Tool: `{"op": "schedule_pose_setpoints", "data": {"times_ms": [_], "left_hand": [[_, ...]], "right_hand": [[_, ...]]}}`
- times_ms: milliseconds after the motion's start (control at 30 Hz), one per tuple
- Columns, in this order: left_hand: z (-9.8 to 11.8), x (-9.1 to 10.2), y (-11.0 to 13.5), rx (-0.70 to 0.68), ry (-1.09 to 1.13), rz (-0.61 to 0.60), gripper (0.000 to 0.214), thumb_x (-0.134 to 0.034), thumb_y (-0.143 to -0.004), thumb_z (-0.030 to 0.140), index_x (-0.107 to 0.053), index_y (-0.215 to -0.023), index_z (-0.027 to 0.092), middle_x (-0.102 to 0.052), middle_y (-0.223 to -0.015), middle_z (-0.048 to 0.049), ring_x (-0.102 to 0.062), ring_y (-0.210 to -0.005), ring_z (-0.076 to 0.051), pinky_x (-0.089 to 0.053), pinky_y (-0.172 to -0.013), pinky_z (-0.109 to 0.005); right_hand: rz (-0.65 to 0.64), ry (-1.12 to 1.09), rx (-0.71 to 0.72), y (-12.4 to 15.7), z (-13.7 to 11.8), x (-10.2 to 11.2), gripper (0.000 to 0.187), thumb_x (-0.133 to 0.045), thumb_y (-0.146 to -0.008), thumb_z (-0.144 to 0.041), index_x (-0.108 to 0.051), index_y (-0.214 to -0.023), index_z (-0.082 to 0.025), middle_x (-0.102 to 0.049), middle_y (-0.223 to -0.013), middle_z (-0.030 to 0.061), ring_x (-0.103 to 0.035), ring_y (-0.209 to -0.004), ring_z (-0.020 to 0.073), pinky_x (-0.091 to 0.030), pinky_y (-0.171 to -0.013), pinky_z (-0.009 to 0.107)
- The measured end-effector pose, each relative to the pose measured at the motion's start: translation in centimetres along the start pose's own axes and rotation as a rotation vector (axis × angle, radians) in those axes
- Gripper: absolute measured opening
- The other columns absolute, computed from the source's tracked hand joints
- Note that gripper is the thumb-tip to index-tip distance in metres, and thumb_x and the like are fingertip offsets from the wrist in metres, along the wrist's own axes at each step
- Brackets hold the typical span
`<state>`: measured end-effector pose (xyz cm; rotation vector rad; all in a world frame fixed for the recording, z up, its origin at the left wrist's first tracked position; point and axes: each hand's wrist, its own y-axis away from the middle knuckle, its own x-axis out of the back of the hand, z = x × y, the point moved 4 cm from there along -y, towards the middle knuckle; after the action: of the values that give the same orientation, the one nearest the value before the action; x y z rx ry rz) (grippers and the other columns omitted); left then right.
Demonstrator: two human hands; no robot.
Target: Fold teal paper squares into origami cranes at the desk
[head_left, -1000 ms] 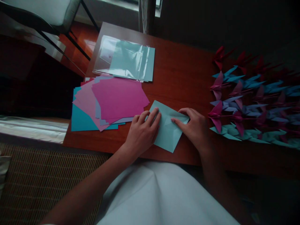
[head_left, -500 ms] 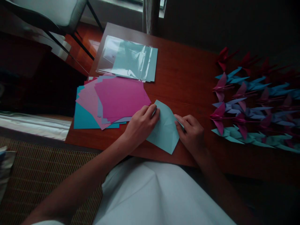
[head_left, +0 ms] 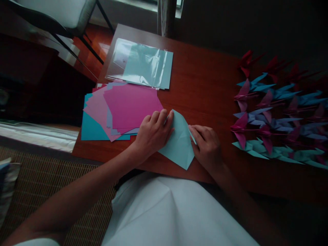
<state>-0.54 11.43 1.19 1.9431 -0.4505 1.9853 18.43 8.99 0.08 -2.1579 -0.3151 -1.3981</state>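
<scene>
Grip closed on pale blue paper (head_left: 179,145)
Its edges are pinched by left hand (head_left: 152,135) and right hand (head_left: 208,147) on the table (head_left: 205,78).

Two hands folding a pale blue sheet (head_left: 179,145) on a red-brown table (head_left: 205,78).
The left hand (head_left: 152,135) grips the sheet's left edge and the right hand (head_left: 207,147) pinches its right edge, so the paper lifts between them. Just left of the left hand lies a fanned stack of pink and blue sheets (head_left: 125,106), with a plastic-wrapped pack (head_left: 143,65) beyond it. Rows of paper cranes (head_left: 269,119) sit right of the right hand.
</scene>
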Motion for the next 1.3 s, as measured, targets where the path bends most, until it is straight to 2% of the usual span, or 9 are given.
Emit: {"op": "schedule_pose_setpoints", "data": {"times_ms": [233, 433, 567, 800, 1067, 1300], "left_hand": [[0.01, -0.11, -0.07, 0.004, 0.007, -0.018, 0.056, -0.034, -0.103, 0.035, -0.039, -0.151, 0.007, -0.053, -0.138, -0.0253, -0.053, -0.108, -0.036, -0.044, -0.078, -0.048], [-0.10, -0.26, -0.05, 0.011, 0.031, -0.003, 0.057, -0.035, -0.102, 0.035, -0.039, -0.151, 0.007, -0.052, -0.139, -0.0252, -0.053, -0.111, -0.037, -0.044, -0.081, -0.048], [-0.06, -0.14, -0.10, 0.016, 0.029, -0.012, 0.056, -0.035, -0.102, 0.035, -0.039, -0.150, 0.007, -0.052, -0.139, -0.0248, -0.053, -0.110, -0.037, -0.044, -0.080, -0.048], [-0.06, -0.01, -0.07, 0.022, 0.043, -0.014, 0.055, -0.034, -0.102, 0.035, -0.040, -0.150, 0.008, -0.053, -0.139, -0.0246, -0.053, -0.110, -0.037, -0.043, -0.080, -0.048], [-0.06, -0.09, -0.07, 0.016, 0.008, -0.005, 0.056, -0.034, -0.103, 0.036, -0.040, -0.150, 0.007, -0.053, -0.139, -0.0241, -0.053, -0.109, -0.037, -0.044, -0.079, -0.048], [-0.11, 0.64, 0.48, 0.007, 0.025, 0.051, 0.053, -0.037, -0.103, 0.037, -0.047, -0.145, 0.006, -0.058, -0.137, -0.0227, -0.056, -0.107, -0.035, -0.045, -0.079, -0.048]], "right_hand": [[-0.112, 0.056, 0.119, 0.27, -0.54, 0.05, 0.056, -0.048, -0.096, -0.007, -0.046, -0.150, -0.021, -0.060, -0.145, 0.0116, -0.056, -0.132, 0.0302, -0.046, -0.103, 0.048], [-0.176, 0.091, 0.217, 0.62, -0.81, 0.20, 0.052, -0.049, -0.097, -0.008, -0.048, -0.148, -0.021, -0.052, -0.152, 0.0097, -0.047, -0.142, 0.0309, -0.046, -0.103, 0.048], [-0.197, 0.094, 0.280, 0.52, -0.87, 0.22, 0.050, -0.050, -0.098, -0.008, -0.050, -0.147, -0.021, -0.051, -0.152, 0.0083, -0.047, -0.143, 0.0299, -0.047, -0.102, 0.046], [-0.218, 0.064, 0.266, 0.39, -0.85, 0.14, 0.049, -0.051, -0.098, -0.009, -0.053, -0.145, -0.026, -0.054, -0.150, 0.0068, -0.048, -0.142, 0.0301, -0.047, -0.102, 0.047], [-0.231, 0.108, 0.287, 0.26, -0.83, 0.08, 0.046, -0.051, -0.098, -0.009, -0.055, -0.143, -0.022, -0.052, -0.151, 0.0064, -0.050, -0.139, 0.0316, -0.046, -0.101, 0.049], [-0.236, 0.104, 0.267, 0.21, -0.79, 0.05, 0.047, -0.051, -0.098, -0.011, -0.055, -0.143, -0.024, -0.053, -0.151, 0.0054, -0.052, -0.137, 0.0316, -0.046, -0.100, 0.049]]}}
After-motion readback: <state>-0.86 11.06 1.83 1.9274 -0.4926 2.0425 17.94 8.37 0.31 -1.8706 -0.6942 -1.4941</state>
